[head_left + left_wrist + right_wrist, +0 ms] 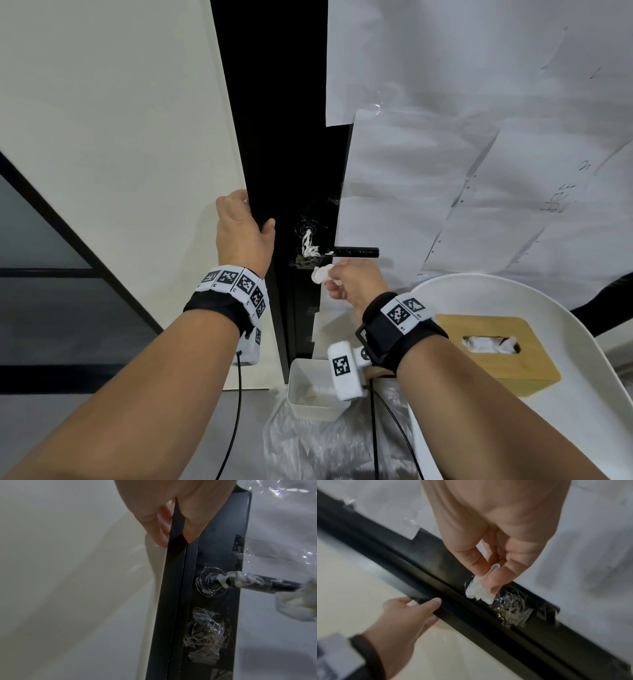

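A black door [284, 120] stands ahead, its edge gripped by my left hand [245, 229] with the thumb on the front face and the fingers wrapped behind the edge [173, 524]. A black lever handle [356, 252] sticks out to the right, smeared with white paste [238, 580] near its round base [211, 583]. My right hand [346, 279] pinches a crumpled white tissue [322, 274] just below the handle. In the right wrist view the tissue [479, 589] hangs from thumb and finger, and my left hand [412, 609] shows on the door edge.
White paper sheets [479, 154] cover the door's right side. Crinkled clear tape [205, 632] covers the lock area below the handle. A white bin [315, 390] sits on plastic film on the floor. A wooden tissue box [496, 349] rests on a white chair [582, 377] at right.
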Demonstrator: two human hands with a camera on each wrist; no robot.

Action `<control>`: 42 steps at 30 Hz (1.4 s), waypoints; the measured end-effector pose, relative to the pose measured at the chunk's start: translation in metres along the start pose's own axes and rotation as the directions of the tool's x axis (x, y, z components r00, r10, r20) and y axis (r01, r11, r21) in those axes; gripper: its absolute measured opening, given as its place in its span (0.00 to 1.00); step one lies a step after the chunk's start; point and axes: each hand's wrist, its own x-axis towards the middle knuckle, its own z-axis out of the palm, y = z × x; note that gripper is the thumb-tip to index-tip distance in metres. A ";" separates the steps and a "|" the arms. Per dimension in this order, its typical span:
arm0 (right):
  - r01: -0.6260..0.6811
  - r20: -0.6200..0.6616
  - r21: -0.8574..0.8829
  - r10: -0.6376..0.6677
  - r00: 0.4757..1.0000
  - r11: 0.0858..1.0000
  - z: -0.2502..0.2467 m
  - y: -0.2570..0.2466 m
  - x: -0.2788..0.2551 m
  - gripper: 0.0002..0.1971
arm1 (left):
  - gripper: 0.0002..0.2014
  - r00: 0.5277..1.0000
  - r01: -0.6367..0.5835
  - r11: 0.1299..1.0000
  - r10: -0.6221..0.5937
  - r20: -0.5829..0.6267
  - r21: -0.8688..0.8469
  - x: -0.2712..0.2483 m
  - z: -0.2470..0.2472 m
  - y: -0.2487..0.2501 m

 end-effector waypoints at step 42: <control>0.408 0.169 -0.590 -0.387 0.906 0.697 -0.020 0.023 0.002 0.16 | 0.26 1.000 0.025 0.999 -0.025 -0.011 -0.025 -0.001 0.001 0.002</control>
